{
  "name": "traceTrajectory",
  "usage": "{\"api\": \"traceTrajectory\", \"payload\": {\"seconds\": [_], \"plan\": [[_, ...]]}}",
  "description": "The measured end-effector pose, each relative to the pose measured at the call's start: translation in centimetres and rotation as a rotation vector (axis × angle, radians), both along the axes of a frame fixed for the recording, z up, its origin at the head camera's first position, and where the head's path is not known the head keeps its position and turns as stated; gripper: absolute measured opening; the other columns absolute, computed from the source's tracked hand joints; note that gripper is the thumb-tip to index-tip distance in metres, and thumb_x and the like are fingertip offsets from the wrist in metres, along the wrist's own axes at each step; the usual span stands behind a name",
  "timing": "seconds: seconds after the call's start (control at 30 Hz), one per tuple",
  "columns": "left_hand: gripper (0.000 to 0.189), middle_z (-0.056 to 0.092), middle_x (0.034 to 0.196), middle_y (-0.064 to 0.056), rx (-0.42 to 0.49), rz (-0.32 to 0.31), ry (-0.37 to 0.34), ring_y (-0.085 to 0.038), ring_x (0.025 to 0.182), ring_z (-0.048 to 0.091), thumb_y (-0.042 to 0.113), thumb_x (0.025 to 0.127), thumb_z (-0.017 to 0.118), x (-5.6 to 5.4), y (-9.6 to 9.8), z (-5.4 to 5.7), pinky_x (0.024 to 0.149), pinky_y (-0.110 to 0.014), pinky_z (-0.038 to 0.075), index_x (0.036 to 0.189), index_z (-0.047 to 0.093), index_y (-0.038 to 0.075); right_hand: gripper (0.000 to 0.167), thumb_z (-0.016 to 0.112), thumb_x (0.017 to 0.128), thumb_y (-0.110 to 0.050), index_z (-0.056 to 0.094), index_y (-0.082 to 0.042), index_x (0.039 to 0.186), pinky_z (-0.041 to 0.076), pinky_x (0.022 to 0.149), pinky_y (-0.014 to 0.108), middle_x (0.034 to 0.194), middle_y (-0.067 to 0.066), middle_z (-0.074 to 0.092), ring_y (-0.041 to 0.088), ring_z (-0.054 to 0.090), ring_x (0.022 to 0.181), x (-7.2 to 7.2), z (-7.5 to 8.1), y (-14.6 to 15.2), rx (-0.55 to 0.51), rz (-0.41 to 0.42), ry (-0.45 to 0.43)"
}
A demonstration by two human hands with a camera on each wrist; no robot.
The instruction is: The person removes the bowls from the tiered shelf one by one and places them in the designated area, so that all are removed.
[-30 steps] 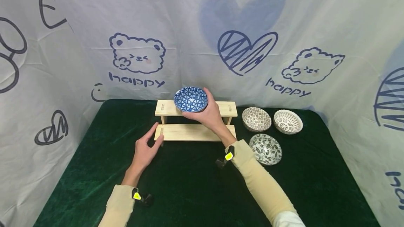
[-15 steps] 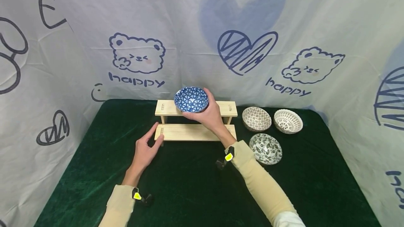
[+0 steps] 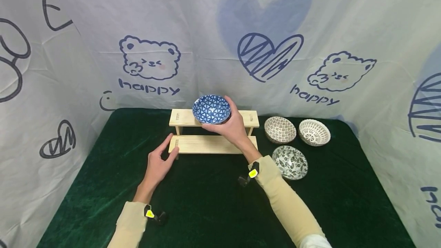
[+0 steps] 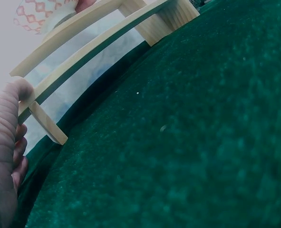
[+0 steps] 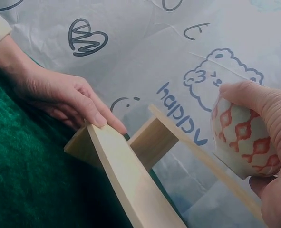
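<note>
In the head view my right hand grips the right side of a small bowl, blue and white triangles inside. The right wrist view shows red diamond shapes on the outside of the bowl, with the thumb near its base. The bowl is over the upper board of a two-step wooden display stand, tilted toward the head camera. My left hand holds the left end of the lower board, thumb at the front edge, index finger at the back. In the left wrist view the left thumb presses on the board's end.
Right of the stand are a brown-patterned bowl, a white ribbed-pattern bowl and a leaf-patterned bowl. They sit on a dark green cloth. A white printed curtain hangs behind and at both sides.
My right hand and the blue bowl have shifted slightly to the right over the upper board. The left hand and the stand have stayed in place.
</note>
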State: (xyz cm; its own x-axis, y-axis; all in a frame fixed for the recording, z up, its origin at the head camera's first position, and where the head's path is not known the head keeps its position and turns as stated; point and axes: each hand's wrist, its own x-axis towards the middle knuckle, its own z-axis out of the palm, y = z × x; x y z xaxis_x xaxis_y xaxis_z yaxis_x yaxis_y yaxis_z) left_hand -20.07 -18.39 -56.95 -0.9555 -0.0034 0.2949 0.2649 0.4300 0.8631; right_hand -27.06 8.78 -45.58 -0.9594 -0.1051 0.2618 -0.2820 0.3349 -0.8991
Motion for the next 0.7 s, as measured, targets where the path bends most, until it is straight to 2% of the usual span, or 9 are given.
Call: {"api": "traceTrajectory", "payload": {"seconds": [0.33, 0.5, 0.7], "plan": [[0.061, 0.046, 0.162, -0.003, -0.004, -0.004, -0.004, -0.027, 0.150, 0.043, 0.033, 0.104, 0.067, -0.1, 0.1, 0.0, 0.123, -0.057, 0.032, 0.157, 0.048, 0.011, 0.117, 0.098, 0.070, -0.028, 0.030, -0.010, 0.164, 0.042, 0.117, 0.052, 0.161, 0.016, 0.042, 0.037, 0.047, 0.143, 0.8, 0.3, 0.9, -0.023, -0.003, -0.001], [0.061, 0.046, 0.161, -0.004, -0.001, -0.003, -0.001, -0.028, 0.150, 0.043, 0.033, 0.104, 0.068, -0.1, 0.1, 0.1, 0.123, -0.057, 0.033, 0.157, 0.048, 0.011, 0.116, 0.099, 0.069, -0.026, 0.032, -0.008, 0.162, 0.042, 0.118, 0.050, 0.159, 0.017, 0.044, 0.036, 0.048, 0.142, 1.2, 0.2, 1.5, -0.029, -0.026, 0.026], [0.061, 0.047, 0.161, -0.004, -0.003, 0.001, 0.004, -0.027, 0.149, 0.045, 0.032, 0.103, 0.068, -0.1, 0.0, 0.0, 0.122, -0.056, 0.033, 0.157, 0.048, 0.011, 0.115, 0.098, 0.070, -0.027, 0.032, -0.012, 0.163, 0.042, 0.117, 0.049, 0.160, 0.015, 0.043, 0.035, 0.047, 0.143, 1.9, 0.2, 2.3, -0.034, -0.041, 0.013]]}}
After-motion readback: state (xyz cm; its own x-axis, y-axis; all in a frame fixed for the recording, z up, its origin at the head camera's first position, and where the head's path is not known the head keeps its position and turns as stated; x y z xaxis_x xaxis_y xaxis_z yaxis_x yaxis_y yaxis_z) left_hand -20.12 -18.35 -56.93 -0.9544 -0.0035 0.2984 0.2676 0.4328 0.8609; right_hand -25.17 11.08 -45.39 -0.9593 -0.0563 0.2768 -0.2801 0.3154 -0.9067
